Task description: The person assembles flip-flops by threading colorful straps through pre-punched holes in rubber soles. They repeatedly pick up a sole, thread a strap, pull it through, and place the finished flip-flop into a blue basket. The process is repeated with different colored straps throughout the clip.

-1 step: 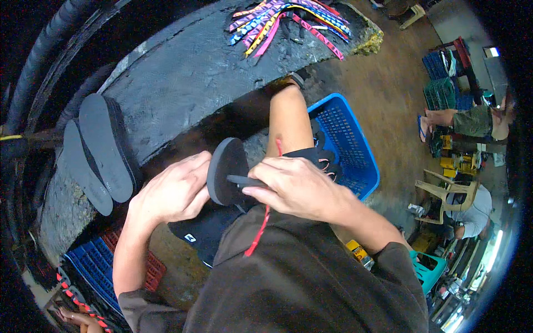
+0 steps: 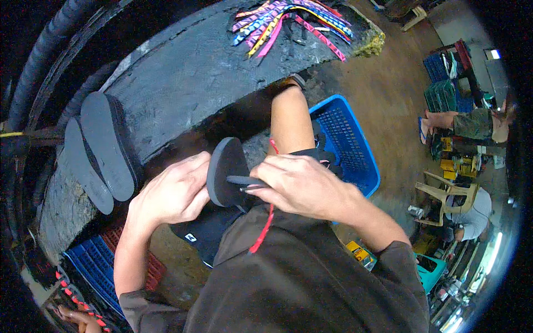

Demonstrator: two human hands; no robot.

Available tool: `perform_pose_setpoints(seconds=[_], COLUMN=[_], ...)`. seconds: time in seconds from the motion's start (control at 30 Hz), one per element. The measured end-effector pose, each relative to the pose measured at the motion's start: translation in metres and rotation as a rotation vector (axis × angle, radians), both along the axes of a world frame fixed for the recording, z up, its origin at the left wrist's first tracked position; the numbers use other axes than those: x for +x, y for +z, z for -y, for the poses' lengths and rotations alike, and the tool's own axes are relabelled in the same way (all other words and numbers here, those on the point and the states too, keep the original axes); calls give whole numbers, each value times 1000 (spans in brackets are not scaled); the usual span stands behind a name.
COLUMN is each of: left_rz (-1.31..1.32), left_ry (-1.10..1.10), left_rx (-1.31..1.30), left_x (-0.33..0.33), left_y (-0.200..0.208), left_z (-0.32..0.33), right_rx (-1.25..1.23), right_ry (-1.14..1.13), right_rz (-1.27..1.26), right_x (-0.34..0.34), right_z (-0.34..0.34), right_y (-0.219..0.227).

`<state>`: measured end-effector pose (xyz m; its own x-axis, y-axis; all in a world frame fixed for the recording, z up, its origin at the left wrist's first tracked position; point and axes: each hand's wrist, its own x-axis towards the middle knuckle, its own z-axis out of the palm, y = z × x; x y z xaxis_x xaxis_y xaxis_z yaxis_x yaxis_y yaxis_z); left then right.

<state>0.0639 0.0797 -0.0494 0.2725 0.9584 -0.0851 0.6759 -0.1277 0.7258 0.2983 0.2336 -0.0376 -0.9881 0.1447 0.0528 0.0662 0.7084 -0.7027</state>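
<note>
My left hand (image 2: 171, 191) grips the edge of a dark grey flip-flop sole (image 2: 229, 172), tilted up in front of my body. My right hand (image 2: 297, 186) is closed on a narrow black strap-like piece (image 2: 244, 181), whose tip reaches the face of the sole; its exact kind is hard to make out. A thin red strip (image 2: 264, 230) hangs below the right hand, with another red end showing above it. Two grey soles (image 2: 108, 147) lie on the dark bench to the left, partly overlapping one another.
Colourful patterned straps (image 2: 288, 25) lie in a bunch on the far part of the dark bench (image 2: 183, 77). A blue basket (image 2: 355, 150) with dark items stands right of my leg. Crates (image 2: 100, 266) are at lower left. Another person sits near a beige chair (image 2: 444, 191) at right.
The red strip has swung slightly right at its lower end. Both hands keep nearly the same place on the sole and the black piece.
</note>
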Motion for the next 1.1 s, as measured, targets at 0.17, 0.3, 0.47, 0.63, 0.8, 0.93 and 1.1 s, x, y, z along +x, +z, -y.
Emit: perform_pose_setpoints(seconds=[0.17,0.3,0.47,0.63,0.8,0.93,1.1], left_rz=[-85,-23,305,848,1487,1543,1408], left_ry=[76,151,217,502,809,923,786], left_rx=[116,426,375,257,44,32,93], left_x=[4,7,6,39,71,75,59], left_y=[25,31,24,-53,-134,-137,-110], left_z=[20,25,41,30,22,22,24], right_rx=[204,281,167,-169,-686,-717,-783], right_ry=[192,258,362,265,8,-39,3], right_rz=[67,49,68,198,494,368,450], right_x=[-9,-17,-27,-42,-43,-56,-66], right_z=[-15,-11,-12,-35,-41,-32,-27], right_y=[38,68,87,35,-37,-49,-25])
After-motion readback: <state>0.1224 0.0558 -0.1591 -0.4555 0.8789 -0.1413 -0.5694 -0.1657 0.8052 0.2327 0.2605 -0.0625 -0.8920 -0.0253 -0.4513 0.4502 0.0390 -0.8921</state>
